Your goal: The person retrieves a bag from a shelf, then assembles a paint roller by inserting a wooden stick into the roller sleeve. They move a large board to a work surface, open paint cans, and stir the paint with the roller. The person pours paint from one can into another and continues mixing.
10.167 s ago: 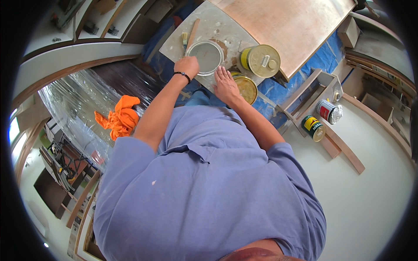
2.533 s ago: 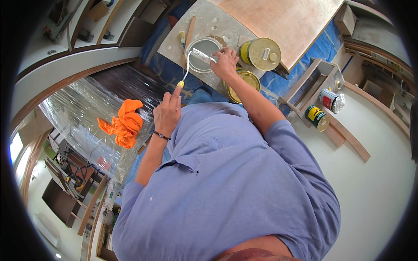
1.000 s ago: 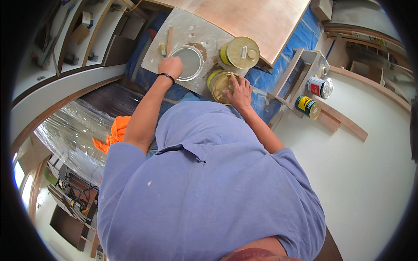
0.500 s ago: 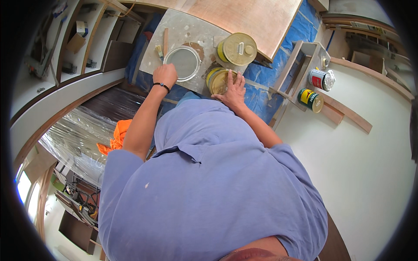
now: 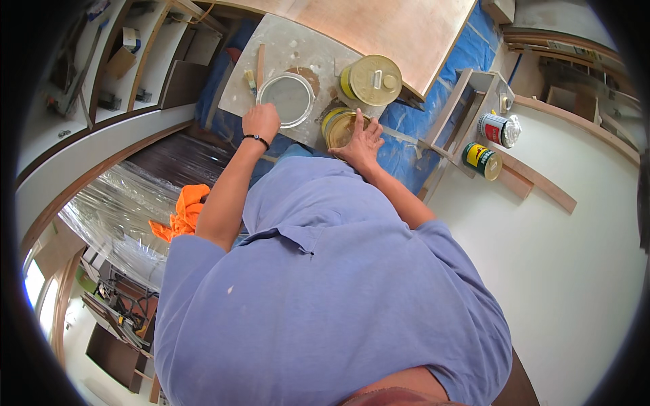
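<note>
My left hand (image 5: 261, 121) is closed at the near left rim of a round white-rimmed tub (image 5: 293, 123) with a pale grey inside. Whatever those fingers hold, if anything, is hidden. Over the right side of a gold-topped can (image 5: 334, 130) with a yellow band, my right hand (image 5: 363, 143) lies with its fingers spread, touching the top. A second, closed gold can (image 5: 374, 80) stands just beyond, with a handle and a cap on its lid. Left of the tub, a paintbrush (image 5: 250, 81) and a flat wooden stick (image 5: 261, 64) lie on the stained grey board (image 5: 277, 40).
A large wooden panel (image 5: 379, 24) lies beyond the board, over blue plastic sheeting (image 5: 455, 64). At the right, a green and yellow can (image 5: 482, 161) and a foil-topped can (image 5: 499, 128) rest by a wooden frame (image 5: 450, 111). An orange cloth (image 5: 184, 211) lies at the left on wrapped panels.
My left hand has shifted slightly right and down along the tub's rim, its wrist turning a little. My right hand stays on the can, with its fingers shifted slightly.
</note>
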A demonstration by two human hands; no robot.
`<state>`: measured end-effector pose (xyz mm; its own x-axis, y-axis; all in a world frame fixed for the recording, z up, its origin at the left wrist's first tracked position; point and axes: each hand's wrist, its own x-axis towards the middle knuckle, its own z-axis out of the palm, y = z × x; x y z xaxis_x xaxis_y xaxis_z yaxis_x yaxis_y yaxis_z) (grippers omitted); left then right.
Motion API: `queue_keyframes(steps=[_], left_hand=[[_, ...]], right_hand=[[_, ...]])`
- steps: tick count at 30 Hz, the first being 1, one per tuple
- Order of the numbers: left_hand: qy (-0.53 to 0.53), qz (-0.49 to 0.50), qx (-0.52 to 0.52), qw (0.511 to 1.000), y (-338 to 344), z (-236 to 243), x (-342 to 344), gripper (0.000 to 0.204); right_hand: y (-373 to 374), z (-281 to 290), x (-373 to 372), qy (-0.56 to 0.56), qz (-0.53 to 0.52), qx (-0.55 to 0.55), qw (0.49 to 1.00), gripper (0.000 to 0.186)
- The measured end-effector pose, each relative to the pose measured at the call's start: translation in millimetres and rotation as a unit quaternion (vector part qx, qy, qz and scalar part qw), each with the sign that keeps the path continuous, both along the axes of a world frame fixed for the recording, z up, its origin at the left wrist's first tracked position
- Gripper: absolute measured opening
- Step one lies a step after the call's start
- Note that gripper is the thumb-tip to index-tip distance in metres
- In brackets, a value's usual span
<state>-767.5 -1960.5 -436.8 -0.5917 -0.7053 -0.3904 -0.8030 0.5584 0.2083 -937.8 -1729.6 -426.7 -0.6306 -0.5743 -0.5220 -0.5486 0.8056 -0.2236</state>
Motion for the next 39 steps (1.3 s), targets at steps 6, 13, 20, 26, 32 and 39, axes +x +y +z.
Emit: queue_keyframes(steps=[6,13,20,26,32,39], left_hand=[[-0.008,0.029,0.005,1.0,4.4,5.3,7.5,0.025],[0.058,-0.213,-0.021,0.975,51.0,37.6,-27.7,0.035],[0.226,-0.31,0.096,0.919,98.7,-37.8,-91.6,0.042],[0.268,-0.321,-0.007,0.908,104.2,-53.7,-121.0,0.031],[0.189,-0.393,0.035,0.899,114.4,-52.0,-143.6,0.032],[0.137,-0.352,0.074,0.923,101.9,-51.3,-167.9,0.049]], right_hand=[[-5.4,0.3,-4.9,-0.005,0.01,0.01,1.0,0.15],[11.8,-18.6,-9.1,0.052,-0.014,-0.049,0.997,0.146],[53.0,-19.2,-5.7,0.035,-0.125,-0.121,0.984,0.105],[54.9,-57.6,-26.5,0.013,-0.156,-0.162,0.974,0.072],[63.6,-60.6,-37.2,0.024,-0.21,-0.164,0.964,0.059],[43.3,-42.0,-45.4,-0.013,-0.156,-0.177,0.972,0.065]])
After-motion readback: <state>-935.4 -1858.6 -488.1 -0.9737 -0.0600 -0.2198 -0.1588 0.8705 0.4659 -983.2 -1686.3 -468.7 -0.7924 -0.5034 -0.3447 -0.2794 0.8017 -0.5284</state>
